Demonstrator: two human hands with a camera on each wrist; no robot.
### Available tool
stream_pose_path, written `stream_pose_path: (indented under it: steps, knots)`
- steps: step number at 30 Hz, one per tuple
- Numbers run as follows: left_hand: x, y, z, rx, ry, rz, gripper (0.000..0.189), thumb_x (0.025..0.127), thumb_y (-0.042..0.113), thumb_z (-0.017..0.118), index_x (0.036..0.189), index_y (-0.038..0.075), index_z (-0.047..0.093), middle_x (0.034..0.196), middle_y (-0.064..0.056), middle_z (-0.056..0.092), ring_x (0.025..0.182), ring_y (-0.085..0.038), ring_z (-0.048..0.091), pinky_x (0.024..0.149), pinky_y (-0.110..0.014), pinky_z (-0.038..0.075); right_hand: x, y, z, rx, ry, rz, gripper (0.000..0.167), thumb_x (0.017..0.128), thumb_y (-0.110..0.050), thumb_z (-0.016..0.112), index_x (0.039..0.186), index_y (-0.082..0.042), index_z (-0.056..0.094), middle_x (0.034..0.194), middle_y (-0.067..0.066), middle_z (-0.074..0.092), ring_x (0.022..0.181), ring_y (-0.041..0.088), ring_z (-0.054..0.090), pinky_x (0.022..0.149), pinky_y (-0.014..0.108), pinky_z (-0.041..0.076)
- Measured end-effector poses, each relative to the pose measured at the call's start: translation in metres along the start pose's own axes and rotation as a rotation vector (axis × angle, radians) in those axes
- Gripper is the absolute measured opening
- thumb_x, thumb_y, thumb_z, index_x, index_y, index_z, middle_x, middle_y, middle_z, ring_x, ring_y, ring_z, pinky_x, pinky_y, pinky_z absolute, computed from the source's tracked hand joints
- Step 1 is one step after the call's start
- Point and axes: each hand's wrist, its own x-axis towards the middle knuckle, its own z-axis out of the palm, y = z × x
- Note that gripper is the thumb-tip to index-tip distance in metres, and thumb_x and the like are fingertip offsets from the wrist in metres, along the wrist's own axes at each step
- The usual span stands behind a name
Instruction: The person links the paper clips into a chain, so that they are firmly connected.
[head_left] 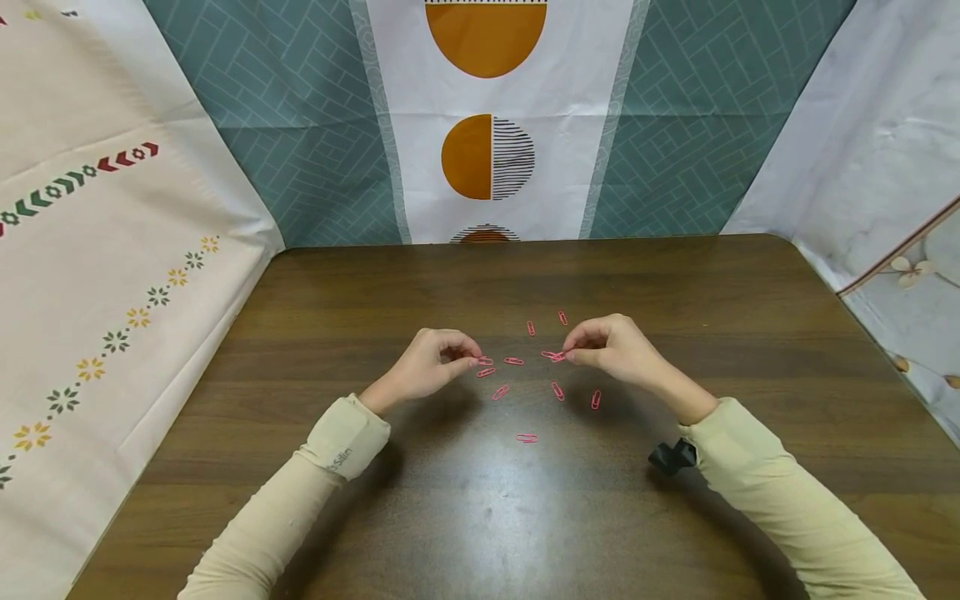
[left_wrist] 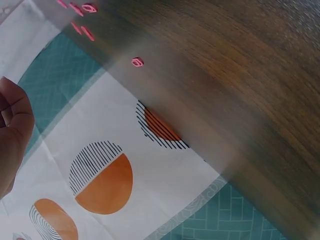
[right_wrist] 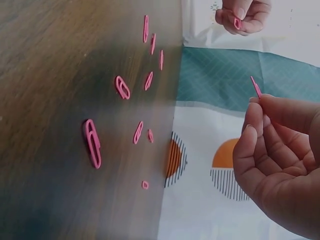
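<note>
My left hand (head_left: 429,364) hovers over the left side of a scatter of pink paper clips, pinching one paper clip (right_wrist: 237,23) between thumb and fingertips. Across from it, my right hand (head_left: 621,352) pinches another pink paper clip (right_wrist: 256,87) by one end, its free end pointing away toward the left hand. Both hands are raised above the table, a short gap apart. In the left wrist view only part of the left hand (left_wrist: 15,130) appears at the left edge, and its clip is out of sight there.
Several loose pink paper clips lie on the brown wooden table (head_left: 337,300), among them one at the front (head_left: 527,437) and one by the right hand (head_left: 596,399). Patterned cloth (head_left: 307,125) hangs behind the table's far edge, with pale cloths at both sides.
</note>
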Motion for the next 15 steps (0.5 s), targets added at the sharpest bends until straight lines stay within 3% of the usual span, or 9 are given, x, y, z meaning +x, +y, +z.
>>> stream_pose_path:
  steps: [9, 15]
  knots:
    - [0.0008, -0.0019, 0.0002, -0.02, 0.002, -0.007, 0.006, 0.08, -0.009, 0.062, 0.086, -0.009, 0.065, 0.078, -0.017, 0.064, 0.066, -0.021, 0.055, 0.062, -0.031, 0.047, 0.0059, -0.0067, 0.0047, 0.048, -0.006, 0.007, 0.008, 0.079, -0.004, 0.068, 0.087, -0.005, 0.07, 0.077, 0.004, 0.067, 0.073, 0.031, 0.061, 0.061, 0.026, 0.047]
    - [0.0027, -0.0007, 0.0025, -0.026, 0.015, 0.011, 0.005, 0.079, -0.008, 0.063, 0.084, -0.009, 0.065, 0.077, -0.018, 0.064, 0.066, -0.021, 0.055, 0.063, -0.031, 0.047, 0.0094, -0.006, 0.0089, 0.059, 0.009, -0.037, 0.008, 0.078, -0.001, 0.067, 0.084, -0.004, 0.07, 0.074, 0.001, 0.067, 0.065, 0.018, 0.06, 0.056, 0.022, 0.045]
